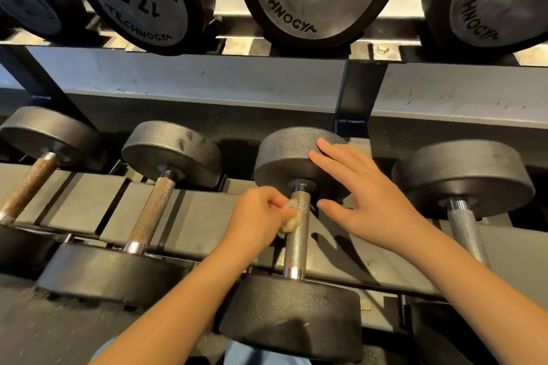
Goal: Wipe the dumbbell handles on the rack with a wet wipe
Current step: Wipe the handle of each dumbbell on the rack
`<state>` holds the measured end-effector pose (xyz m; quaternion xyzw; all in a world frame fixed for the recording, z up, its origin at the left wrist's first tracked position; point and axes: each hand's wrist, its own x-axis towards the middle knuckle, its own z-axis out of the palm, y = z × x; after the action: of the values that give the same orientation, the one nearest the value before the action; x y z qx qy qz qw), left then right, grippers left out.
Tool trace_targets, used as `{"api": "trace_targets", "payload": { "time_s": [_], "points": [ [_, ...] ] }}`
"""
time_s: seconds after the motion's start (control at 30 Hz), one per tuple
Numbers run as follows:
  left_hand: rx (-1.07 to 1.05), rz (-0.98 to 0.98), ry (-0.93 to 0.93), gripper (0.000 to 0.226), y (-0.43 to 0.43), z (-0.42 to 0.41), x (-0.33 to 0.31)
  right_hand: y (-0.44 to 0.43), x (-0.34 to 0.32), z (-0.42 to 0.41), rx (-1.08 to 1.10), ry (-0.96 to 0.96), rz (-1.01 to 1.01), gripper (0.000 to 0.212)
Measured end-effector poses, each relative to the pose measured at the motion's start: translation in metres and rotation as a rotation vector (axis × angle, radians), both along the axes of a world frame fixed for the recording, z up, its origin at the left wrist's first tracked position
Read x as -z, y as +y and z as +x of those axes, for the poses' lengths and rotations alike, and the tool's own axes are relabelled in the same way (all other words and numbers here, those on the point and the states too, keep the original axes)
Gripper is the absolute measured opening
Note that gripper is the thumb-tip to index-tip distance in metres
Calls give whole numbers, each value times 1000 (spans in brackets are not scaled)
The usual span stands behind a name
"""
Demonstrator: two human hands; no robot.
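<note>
Gym rack: left hand fingers pinch soft, limp wipe against knurled, rigid handle; right hand fingers spread, steadying heavy dumbbell head.

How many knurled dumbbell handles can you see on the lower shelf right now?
4. Rusty brown handle far left; brownish handle next; silver knurled handle in the centre, where the left hand presses the crumpled wipe; silver handle right. More may lie outside the frame.
</note>
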<state>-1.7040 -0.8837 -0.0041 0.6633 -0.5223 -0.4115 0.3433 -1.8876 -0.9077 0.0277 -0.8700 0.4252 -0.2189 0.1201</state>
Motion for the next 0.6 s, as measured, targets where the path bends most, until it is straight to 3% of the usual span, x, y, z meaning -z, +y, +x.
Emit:
{"api": "trace_targets", "payload": {
  "time_s": [0.2,0.3,0.43,0.5,0.6],
  "points": [
    [-109,-109,-33,3,-16,-11,-2,2,1,0,-9,-7,11,73],
    [-55,-24,-53,15,-9,-6,-2,3,1,2,8,7,30,72],
    [62,164,-52,12,9,2,-6,1,0,4,41,-34,-8,66],
    [100,171,-152,12,16,4,-6,1,-3,3,66,-35,-13,63],
    [50,123,-92,9,14,1,-8,1,-6,2,59,-14,-13,62]
  ]
}}
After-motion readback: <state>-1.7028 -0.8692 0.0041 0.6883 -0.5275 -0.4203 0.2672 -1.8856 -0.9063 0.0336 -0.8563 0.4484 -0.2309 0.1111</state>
